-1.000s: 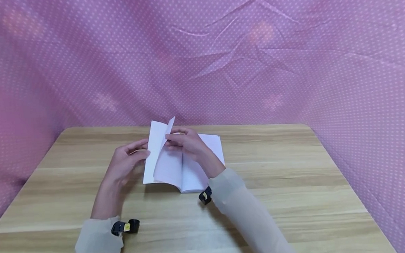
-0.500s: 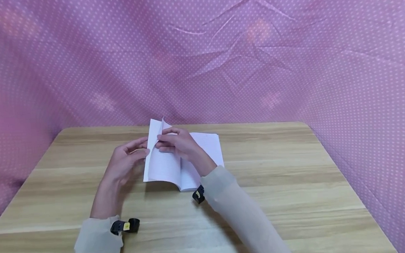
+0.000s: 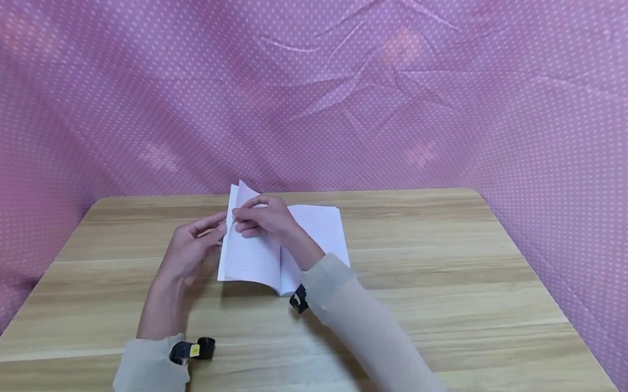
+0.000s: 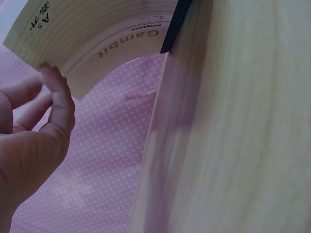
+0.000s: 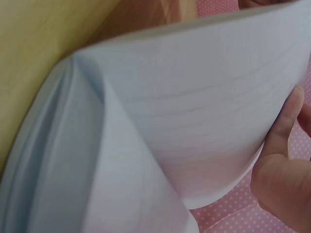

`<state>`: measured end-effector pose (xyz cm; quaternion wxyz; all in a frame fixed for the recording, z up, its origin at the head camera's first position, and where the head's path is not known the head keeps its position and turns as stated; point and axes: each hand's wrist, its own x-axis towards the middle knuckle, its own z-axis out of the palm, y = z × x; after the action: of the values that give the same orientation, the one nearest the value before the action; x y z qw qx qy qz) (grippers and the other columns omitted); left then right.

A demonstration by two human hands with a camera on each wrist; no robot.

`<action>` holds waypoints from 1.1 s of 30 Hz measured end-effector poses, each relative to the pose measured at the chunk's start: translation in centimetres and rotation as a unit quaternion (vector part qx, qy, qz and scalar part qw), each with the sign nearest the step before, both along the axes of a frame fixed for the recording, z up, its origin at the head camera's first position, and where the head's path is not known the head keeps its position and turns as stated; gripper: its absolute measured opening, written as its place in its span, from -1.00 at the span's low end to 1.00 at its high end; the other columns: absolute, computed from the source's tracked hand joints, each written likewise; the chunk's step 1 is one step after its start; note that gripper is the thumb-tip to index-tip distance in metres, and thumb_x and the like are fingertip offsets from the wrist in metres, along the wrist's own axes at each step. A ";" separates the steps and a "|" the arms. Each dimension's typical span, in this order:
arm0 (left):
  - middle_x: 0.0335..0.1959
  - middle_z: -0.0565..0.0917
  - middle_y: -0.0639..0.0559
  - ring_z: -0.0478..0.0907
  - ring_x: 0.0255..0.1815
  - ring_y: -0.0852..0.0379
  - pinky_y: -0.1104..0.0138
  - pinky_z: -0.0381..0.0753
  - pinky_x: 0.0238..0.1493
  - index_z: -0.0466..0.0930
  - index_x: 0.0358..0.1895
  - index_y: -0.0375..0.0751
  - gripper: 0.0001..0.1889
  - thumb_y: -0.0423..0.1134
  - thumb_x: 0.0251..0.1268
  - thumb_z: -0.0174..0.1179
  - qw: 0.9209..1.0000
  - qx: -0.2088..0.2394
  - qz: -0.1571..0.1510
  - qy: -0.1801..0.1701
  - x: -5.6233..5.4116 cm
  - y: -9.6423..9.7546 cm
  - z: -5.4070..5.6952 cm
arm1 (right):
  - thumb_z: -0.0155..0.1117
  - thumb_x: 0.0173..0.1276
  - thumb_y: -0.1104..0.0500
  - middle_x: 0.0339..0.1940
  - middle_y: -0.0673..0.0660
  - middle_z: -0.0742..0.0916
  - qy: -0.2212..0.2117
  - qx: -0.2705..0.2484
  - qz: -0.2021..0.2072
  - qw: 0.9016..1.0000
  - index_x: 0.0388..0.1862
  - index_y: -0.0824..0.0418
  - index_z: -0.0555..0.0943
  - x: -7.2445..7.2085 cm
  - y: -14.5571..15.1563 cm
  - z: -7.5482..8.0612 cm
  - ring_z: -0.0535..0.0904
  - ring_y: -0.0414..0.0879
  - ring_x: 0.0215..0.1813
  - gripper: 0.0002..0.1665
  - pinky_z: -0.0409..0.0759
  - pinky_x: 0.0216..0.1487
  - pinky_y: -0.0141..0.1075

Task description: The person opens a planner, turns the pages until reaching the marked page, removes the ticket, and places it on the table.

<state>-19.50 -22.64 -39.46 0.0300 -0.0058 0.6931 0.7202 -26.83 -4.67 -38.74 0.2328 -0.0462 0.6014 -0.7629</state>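
An open notebook (image 3: 254,256) with white lined pages lies on the table, its left side raised and curving upward. At that raised edge my left hand (image 3: 186,252) pinches the cover between thumb and fingers. Its outer face, printed "Gambit NOTEBOOK" (image 4: 121,46), shows in the left wrist view with the left hand (image 4: 39,141) at its border. My right hand (image 3: 268,218) reaches across the spread and pinches a page near its left edge; the page's top corner sticks up. In the right wrist view, the right hand (image 5: 284,170) sits at the margin of the curved page (image 5: 194,107).
The notebook rests toward the back of a wood-grain table (image 3: 426,273). A pink dotted cloth (image 3: 342,103) hangs behind and at both sides. Black wrist devices (image 3: 195,350) are worn at the sleeves.
My right hand has moved left, carrying the page over until it lies close along the raised left side. The left hand has stayed nearly in place, holding the cover.
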 end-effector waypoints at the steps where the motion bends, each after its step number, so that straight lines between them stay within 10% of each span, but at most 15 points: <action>1: -0.01 0.60 0.04 0.64 -0.16 0.25 0.42 0.71 -0.13 0.38 0.41 -0.47 -0.41 -0.23 0.44 0.28 1.000 -0.001 0.002 0.001 0.0 0.0 0.0 | 0.47 0.30 0.30 -0.49 0.21 0.75 0.000 0.007 -0.002 1.000 -0.23 0.27 0.64 0.0 -0.1 0.0 0.71 -0.11 -0.52 -0.85 0.73 -0.44 -0.37; 15: -0.09 0.60 0.06 0.58 -0.24 0.28 0.47 0.68 -0.24 0.37 0.40 -0.50 -0.40 -0.37 0.35 0.32 1.000 -0.004 0.008 0.003 0.2 -0.1 0.3 | 0.53 0.27 0.22 -0.60 0.18 0.72 0.033 0.076 -0.019 0.996 -0.27 0.25 0.62 0.1 -1.2 0.1 0.63 -0.15 -0.62 -0.78 0.67 -0.58 -0.40; 33: -0.04 0.61 0.00 0.64 -0.18 0.24 0.45 0.70 -0.25 0.39 0.41 -0.45 -0.45 -0.38 0.41 0.26 0.998 -0.065 -0.007 -0.021 -0.1 -1.0 0.0 | 0.42 0.39 0.11 -0.20 0.13 0.76 0.118 0.135 0.019 0.984 -0.02 0.23 0.65 -0.4 2.8 1.2 0.70 -0.01 -0.15 -0.71 0.74 -0.11 -0.24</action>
<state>-19.59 -23.59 -39.43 0.0495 -0.0183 0.7379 0.6728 -27.23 -1.85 -37.50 0.1789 -0.1151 0.7213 -0.6592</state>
